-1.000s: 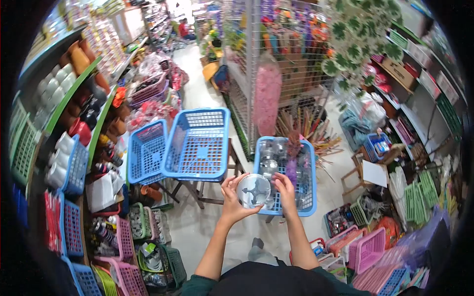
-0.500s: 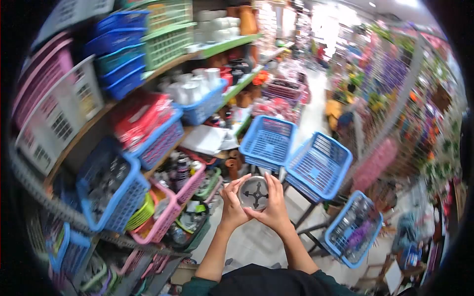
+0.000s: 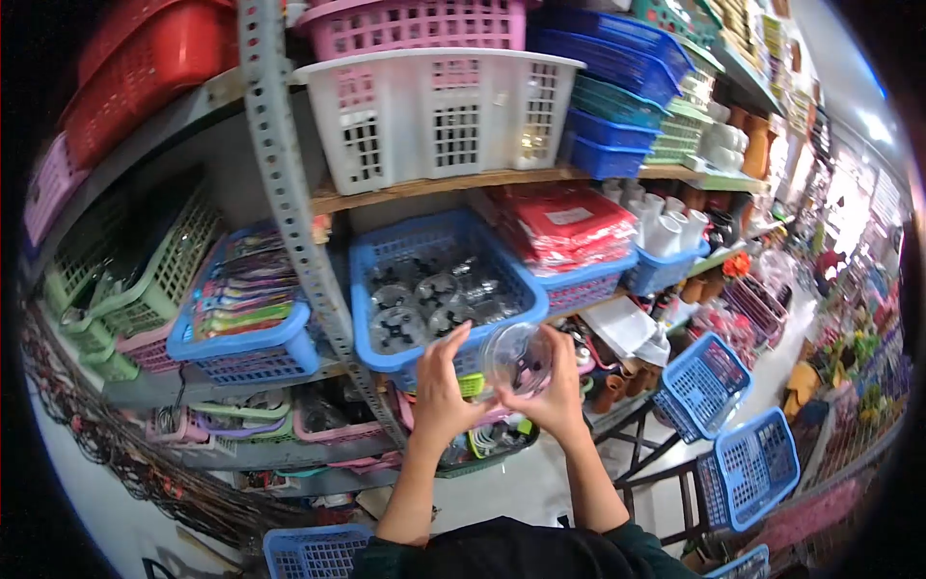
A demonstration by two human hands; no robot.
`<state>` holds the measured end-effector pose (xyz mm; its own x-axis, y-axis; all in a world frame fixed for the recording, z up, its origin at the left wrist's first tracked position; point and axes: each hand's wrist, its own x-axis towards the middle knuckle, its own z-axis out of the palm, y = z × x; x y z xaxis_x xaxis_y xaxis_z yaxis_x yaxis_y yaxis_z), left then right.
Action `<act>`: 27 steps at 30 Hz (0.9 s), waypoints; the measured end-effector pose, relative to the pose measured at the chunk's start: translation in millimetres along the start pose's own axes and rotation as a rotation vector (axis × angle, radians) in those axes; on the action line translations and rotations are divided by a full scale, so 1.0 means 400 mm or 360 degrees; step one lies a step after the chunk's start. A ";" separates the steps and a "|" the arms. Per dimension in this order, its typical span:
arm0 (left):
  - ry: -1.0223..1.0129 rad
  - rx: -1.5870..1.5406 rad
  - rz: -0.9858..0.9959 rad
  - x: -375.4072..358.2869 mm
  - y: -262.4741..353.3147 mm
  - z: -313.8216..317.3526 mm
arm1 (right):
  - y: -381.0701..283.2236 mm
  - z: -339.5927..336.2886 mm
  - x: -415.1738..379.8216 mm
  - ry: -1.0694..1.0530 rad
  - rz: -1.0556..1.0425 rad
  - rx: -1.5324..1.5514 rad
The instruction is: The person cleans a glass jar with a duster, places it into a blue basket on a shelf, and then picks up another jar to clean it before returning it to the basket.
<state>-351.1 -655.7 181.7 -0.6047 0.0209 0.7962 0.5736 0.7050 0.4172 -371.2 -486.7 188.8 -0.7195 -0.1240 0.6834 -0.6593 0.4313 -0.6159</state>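
Note:
A clear round plastic cup (image 3: 518, 359) with a dark cross-shaped pattern is held up in front of me, tilted. My right hand (image 3: 558, 398) grips its right side, thumb across the near edge. My left hand (image 3: 442, 394) curves around the left side, its thumb at the lower edge. A narrow gap seems to lie between the left fingertips and the cup wall. Just beyond the hands, a blue basket (image 3: 365, 328) on the shelf holds several similar clear cups (image 3: 395, 326) with dark crosses.
A perforated metal post (image 3: 289, 193) stands left of the cup basket. Red packets (image 3: 569, 227) fill a basket to its right. A white crate (image 3: 405, 116) sits on the shelf above. Blue baskets (image 3: 757, 473) stand on dark stands at the right. Another blue basket (image 3: 313, 550) is low in front.
My view has swung left, from the aisle to the shelves, bringing the basket of similar cups behind my hands. The cup has tilted, showing its side; my left fingers look looser around it.

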 end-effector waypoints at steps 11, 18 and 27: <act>0.0111 0.0711 -0.0129 -0.024 -0.151 -0.031 | 0.069 0.195 0.259 -0.0321 -0.0161 -0.0018; 0.0173 0.0761 -0.0166 -0.038 -0.157 -0.012 | 0.074 0.195 0.243 -0.0709 -0.0018 -0.0203; 0.0268 0.0788 -0.0133 -0.097 -0.145 0.014 | 0.086 0.169 0.216 -0.0871 -0.0084 -0.0214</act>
<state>-364.0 -693.5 124.3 -0.5166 -0.1350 0.8455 0.1729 0.9507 0.2574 -471.0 -542.9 200.2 -0.7183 -0.5783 0.3868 -0.6895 0.5175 -0.5068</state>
